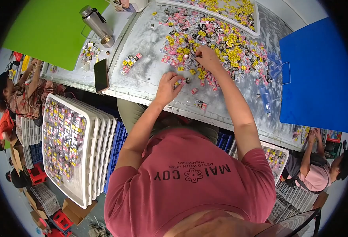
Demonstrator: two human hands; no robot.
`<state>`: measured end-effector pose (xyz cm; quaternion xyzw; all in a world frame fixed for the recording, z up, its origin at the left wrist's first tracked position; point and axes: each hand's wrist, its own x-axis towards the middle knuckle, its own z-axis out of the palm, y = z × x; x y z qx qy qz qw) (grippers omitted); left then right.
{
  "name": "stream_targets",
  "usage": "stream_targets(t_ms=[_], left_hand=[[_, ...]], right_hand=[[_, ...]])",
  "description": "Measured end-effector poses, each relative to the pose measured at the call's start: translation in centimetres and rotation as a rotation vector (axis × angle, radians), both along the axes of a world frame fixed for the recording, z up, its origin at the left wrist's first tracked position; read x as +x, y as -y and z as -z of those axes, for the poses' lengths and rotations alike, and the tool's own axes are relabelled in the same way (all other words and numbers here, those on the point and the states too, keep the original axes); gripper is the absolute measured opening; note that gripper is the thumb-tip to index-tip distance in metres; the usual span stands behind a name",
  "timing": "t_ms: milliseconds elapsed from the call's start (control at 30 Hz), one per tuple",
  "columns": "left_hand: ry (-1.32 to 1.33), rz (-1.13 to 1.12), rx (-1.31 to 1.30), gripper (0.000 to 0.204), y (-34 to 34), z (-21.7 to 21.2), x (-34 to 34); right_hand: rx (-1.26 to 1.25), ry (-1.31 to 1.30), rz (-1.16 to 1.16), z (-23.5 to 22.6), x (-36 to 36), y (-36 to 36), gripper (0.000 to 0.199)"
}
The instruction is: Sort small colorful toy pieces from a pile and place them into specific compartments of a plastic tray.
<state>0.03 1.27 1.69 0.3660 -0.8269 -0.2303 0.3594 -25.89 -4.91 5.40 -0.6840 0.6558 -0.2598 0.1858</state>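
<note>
Left hand: grip pinching a row of small pieces at its 2 o'clock.
Row: long axis roughly 9-to-3 o'clock, nearer the left hand; at the right hand's 7 o'clock.
Right hand: at the loose pile on the bench; grip contents, cannot tell.

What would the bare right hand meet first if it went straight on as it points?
The right hand would probably meet the loose pile of small pink, yellow and black pieces just ahead of it; depth is unclear.
</note>
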Motion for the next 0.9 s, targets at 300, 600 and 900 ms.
stream_targets(t_ms=[300, 600, 900], left_hand=[[0.003, 0.022, 0.041, 0.034, 0.0, 0.6, 1.6], [0.026, -0.087, 0.047, 0.035, -0.1, 0.3, 3.6], [-0.009, -0.163, 0.123, 0.042, -0.9, 0.2, 4.9]], right_hand=[[-0.231, 0.171, 0.156, 1.2, 0.4, -1.8, 0.016], [0.052, 0.341, -0.243, -0.7, 7.8, -5.9, 0.016], [0.043, 0.412, -0.371, 1.4, 11.0, -4.7, 0.014]])
